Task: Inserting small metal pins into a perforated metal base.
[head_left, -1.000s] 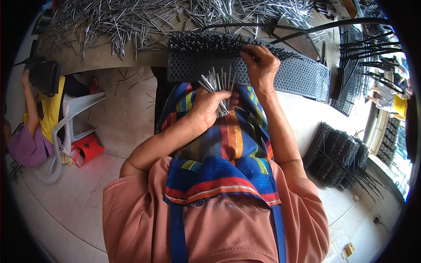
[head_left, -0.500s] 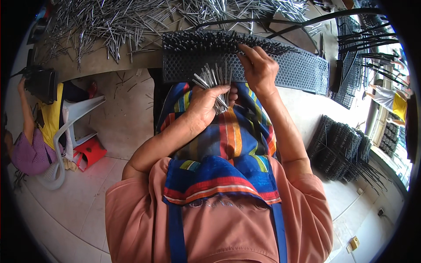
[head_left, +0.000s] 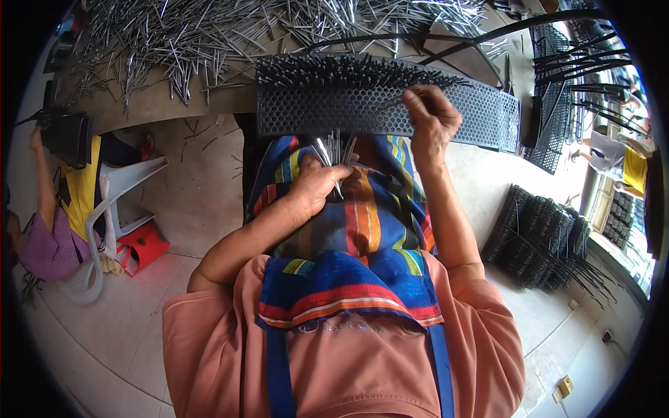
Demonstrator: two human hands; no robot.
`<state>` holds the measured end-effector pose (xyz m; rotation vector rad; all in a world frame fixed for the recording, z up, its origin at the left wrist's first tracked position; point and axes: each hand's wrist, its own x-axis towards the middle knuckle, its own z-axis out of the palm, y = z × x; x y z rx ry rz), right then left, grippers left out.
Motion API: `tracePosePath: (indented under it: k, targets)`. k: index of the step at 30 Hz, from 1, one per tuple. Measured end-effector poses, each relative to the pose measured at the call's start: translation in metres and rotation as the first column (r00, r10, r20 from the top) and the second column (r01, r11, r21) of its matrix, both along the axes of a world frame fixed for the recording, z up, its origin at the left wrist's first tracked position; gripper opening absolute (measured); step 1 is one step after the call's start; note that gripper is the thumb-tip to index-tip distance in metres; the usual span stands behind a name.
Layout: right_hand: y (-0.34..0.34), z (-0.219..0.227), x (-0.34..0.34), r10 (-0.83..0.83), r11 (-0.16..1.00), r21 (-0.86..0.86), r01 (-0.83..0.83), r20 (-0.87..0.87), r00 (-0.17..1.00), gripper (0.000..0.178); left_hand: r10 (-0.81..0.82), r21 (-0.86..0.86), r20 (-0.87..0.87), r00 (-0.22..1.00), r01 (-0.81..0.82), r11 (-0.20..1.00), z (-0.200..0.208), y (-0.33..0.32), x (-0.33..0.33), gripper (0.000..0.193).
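Observation:
My left hand (head_left: pixel 315 184) is closed round a bundle of thin silvery metal rods (head_left: pixel 333 152), held over the striped apron on my lap. Their ends fan upward, close to the front edge of a dark perforated panel (head_left: pixel 313 111). Many short dark rods (head_left: pixel 334 71) stand upright in the holes along the panel's far side. Over the right half of the panel, my right hand (head_left: pixel 435 120) is raised with its fingers curled together. Some blur surrounds its fingertips, so whether a rod is pinched there is hard to make out.
Loose metal rods (head_left: pixel 209 35) lie heaped on the table (head_left: pixel 157 97) beyond the panel. Black bars (head_left: pixel 516 29) stick out at the right. Stacked black racks (head_left: pixel 536 237) stand on the floor at right. A seated person (head_left: pixel 52 237) is at left, beside a red bag (head_left: pixel 144 247).
My right hand has drawn away from the standing rods, moving right and toward me. The left hand has dropped slightly toward my lap with its bundle.

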<state>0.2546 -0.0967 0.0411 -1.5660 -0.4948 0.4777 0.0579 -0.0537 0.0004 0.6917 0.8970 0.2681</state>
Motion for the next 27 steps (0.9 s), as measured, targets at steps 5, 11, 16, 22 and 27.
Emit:
tracePosePath:
  k: [5,11,16,22,27]
  targets:
    - [0.008,-0.016,0.018,0.018,0.996,0.072,-0.05,0.389,0.921,0.009,-0.132,-0.016,-0.015,0.991,0.132,0.991,0.005,0.001,-0.009,0.022]
    - [0.008,-0.014,0.016,0.081,0.997,-0.018,-0.081,0.463,0.883,0.011,-0.034,-0.077,-0.065,0.997,0.029,0.997,0.019,0.007,-0.006,0.014]
    - [0.01,-0.026,0.016,0.167,0.985,-0.127,-0.115,0.559,0.812,0.011,-0.011,-0.145,-0.02,1.0,0.008,0.989,0.016,0.012,-0.007,0.014]
    - [0.015,-0.02,0.01,0.126,0.985,-0.168,-0.025,0.624,0.771,0.014,0.052,-0.188,-0.028,0.998,-0.056,0.981,0.013,0.016,-0.005,0.015]
    - [0.019,-0.018,0.01,0.229,0.947,-0.32,-0.032,0.602,0.765,0.015,0.092,-0.219,-0.015,0.996,-0.093,0.971,0.014,0.02,-0.007,0.018]
